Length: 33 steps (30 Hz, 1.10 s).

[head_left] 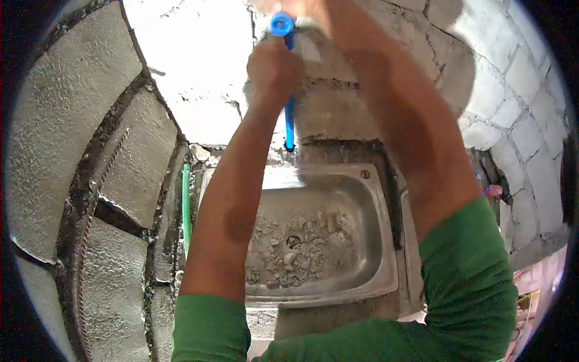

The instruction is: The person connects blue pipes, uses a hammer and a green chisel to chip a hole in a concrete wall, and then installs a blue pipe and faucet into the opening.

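Observation:
A blue pipe [289, 123] runs up the stone wall from a hole behind the sink. My left hand [275, 69] is closed around it, and its fist hides the middle stretch. Just above that fist, a round blue fitting [281, 25] faces me with its open end. My right hand [309, 9] is at the top edge of the view, right by the fitting. Motion and bright light smear its fingers, so I cannot tell whether it grips anything.
Below my arms sits a steel sink [386, 253] with broken mortar rubble [289, 260] in its basin. A green hose [186, 205] stands at its left. Rough stone slabs [114, 259] with dark joints and a rebar rod [82, 265] line the left side.

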Each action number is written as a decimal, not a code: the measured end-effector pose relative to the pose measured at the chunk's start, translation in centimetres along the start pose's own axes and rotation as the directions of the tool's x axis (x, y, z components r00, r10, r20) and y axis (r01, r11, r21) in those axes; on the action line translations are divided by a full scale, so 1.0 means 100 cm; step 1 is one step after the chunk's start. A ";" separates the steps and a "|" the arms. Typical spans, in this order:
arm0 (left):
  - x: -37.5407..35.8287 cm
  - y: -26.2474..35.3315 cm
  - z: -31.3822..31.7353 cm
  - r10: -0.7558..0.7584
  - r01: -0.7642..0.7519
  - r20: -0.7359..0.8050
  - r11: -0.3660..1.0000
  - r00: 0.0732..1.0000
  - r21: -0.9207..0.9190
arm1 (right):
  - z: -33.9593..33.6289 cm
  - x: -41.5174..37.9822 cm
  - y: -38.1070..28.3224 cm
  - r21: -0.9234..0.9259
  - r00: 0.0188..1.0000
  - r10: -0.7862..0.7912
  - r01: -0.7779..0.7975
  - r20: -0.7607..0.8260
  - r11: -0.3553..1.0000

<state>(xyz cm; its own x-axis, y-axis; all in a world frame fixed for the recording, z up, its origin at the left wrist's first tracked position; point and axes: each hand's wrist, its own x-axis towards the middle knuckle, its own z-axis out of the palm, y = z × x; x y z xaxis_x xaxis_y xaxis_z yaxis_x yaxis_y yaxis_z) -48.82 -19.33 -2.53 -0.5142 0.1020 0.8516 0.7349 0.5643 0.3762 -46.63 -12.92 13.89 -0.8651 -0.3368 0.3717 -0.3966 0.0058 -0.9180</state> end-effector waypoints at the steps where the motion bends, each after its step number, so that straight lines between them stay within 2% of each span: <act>1: -0.002 0.000 -0.001 -0.039 0.039 0.115 0.999 0.993 0.004 | 0.009 -0.007 0.012 -0.094 0.996 0.033 -0.041 -0.085 0.995; 2: 0.001 -0.002 -0.003 -0.083 0.081 0.214 0.997 0.973 0.019 | 0.008 -0.005 0.012 -0.108 0.997 0.019 -0.026 -0.070 0.994; 6: -0.001 -0.002 -0.003 -0.088 0.082 0.187 0.996 0.978 0.040 | 0.007 -0.011 0.020 -0.081 0.997 0.039 -0.044 -0.059 0.996; 8: -0.003 -0.001 -0.001 -0.024 0.024 -0.003 1.000 1.000 -0.002 | 0.006 -0.012 0.027 -0.045 0.997 0.071 -0.072 -0.041 0.996; 9: -0.002 -0.002 0.000 -0.023 0.023 -0.005 1.000 1.000 -0.006 | 0.005 -0.011 0.030 -0.029 0.996 0.086 -0.087 -0.036 0.996; 11: -0.006 0.000 -0.001 -0.042 0.042 0.088 0.999 0.995 0.004 | 0.006 -0.012 0.033 0.002 0.991 0.126 -0.126 -0.036 0.992; 13: -0.020 -0.007 0.008 0.016 -0.014 -0.031 0.997 0.999 0.071 | 0.004 -0.010 0.036 0.005 0.991 0.134 -0.134 -0.001 0.991; 14: -0.016 -0.002 0.001 -0.129 0.117 0.176 0.990 0.976 0.075 | -0.009 0.000 0.036 0.105 0.936 0.172 -0.213 0.308 0.971; 15: -0.012 0.002 -0.005 -0.124 0.112 0.178 0.991 0.976 0.077 | -0.025 0.010 0.032 0.107 0.937 0.168 -0.209 0.305 0.972; 18: -0.013 0.005 -0.013 -0.095 0.081 0.197 0.994 0.976 0.076 | -0.036 0.028 0.009 0.110 0.895 -0.065 0.017 0.441 0.994; 19: -0.013 0.006 -0.011 -0.125 0.113 0.185 0.991 0.975 0.077 | -0.038 0.028 0.018 0.109 0.895 -0.067 0.020 0.440 0.994; 21: -0.026 0.007 -0.009 -0.165 0.154 0.191 0.985 0.968 0.072 | -0.034 0.014 0.059 -0.185 0.931 -0.129 0.201 0.343 0.962; 22: -0.035 0.009 -0.013 -0.228 0.239 0.298 0.971 0.927 0.002 | -0.012 -0.014 0.068 -0.521 0.993 0.111 -0.072 0.045 0.851; 23: -0.037 0.008 -0.016 -0.278 0.325 0.388 0.944 0.879 -0.059 | -0.021 -0.025 0.082 -0.665 0.962 -0.070 0.233 0.263 0.710; 24: -0.056 -0.014 0.011 -0.090 0.095 0.214 0.995 0.973 -0.012 | -0.017 -0.032 0.086 -0.604 0.957 -0.143 0.272 0.254 0.749; 25: -0.056 -0.021 0.019 -0.077 0.081 0.216 0.997 0.973 -0.010 | -0.016 -0.039 0.090 -0.541 0.950 -0.214 0.306 0.228 0.783; 26: -0.057 -0.026 0.026 0.079 -0.078 -0.006 0.993 0.997 0.091 | -0.011 -0.042 0.081 -0.383 0.985 -0.100 0.148 0.143 0.912; 27: -0.064 -0.031 0.033 0.244 -0.201 -0.195 0.956 0.950 0.216 | -0.007 -0.046 0.074 -0.186 0.996 0.046 -0.031 0.077 0.982; 28: -0.063 -0.031 0.032 -0.199 0.136 0.363 0.972 0.910 0.194 | -0.014 -0.043 0.078 -0.206 0.977 -0.117 0.154 0.180 0.966; 29: -0.063 -0.026 0.028 -0.201 0.136 0.378 0.972 0.904 0.190 | -0.016 -0.045 0.062 -0.224 0.983 -0.068 0.105 0.169 0.969; 30: -0.061 -0.021 0.022 -0.213 0.161 0.382 0.973 0.899 0.164 | -0.010 -0.049 0.054 -0.655 0.993 -0.117 0.103 0.021 0.749; 31: -0.059 -0.020 0.017 -0.226 0.186 0.382 0.972 0.896 0.141 | -0.002 -0.053 0.051 -0.931 0.970 -0.229 0.007 -0.082 0.364; 32: -0.057 -0.023 0.019 -0.206 0.155 0.388 0.975 0.898 0.158 | -0.001 -0.061 0.055 -0.930 0.970 -0.229 0.009 -0.081 0.367; 33: -0.056 -0.028 0.019 -0.211 0.159 0.390 0.974 0.896 0.163 | 0.000 -0.075 0.060 -0.981 0.991 -0.126 -0.011 -0.036 0.192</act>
<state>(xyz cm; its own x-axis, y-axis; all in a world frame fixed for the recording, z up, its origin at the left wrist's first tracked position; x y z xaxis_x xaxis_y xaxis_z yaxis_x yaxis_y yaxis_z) -48.85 -19.96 -9.03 -0.7885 0.2919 0.5414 0.5623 0.6989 0.4420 -42.52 -10.34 5.57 -0.8189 -0.3011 0.4887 -0.3679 0.9288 -0.0442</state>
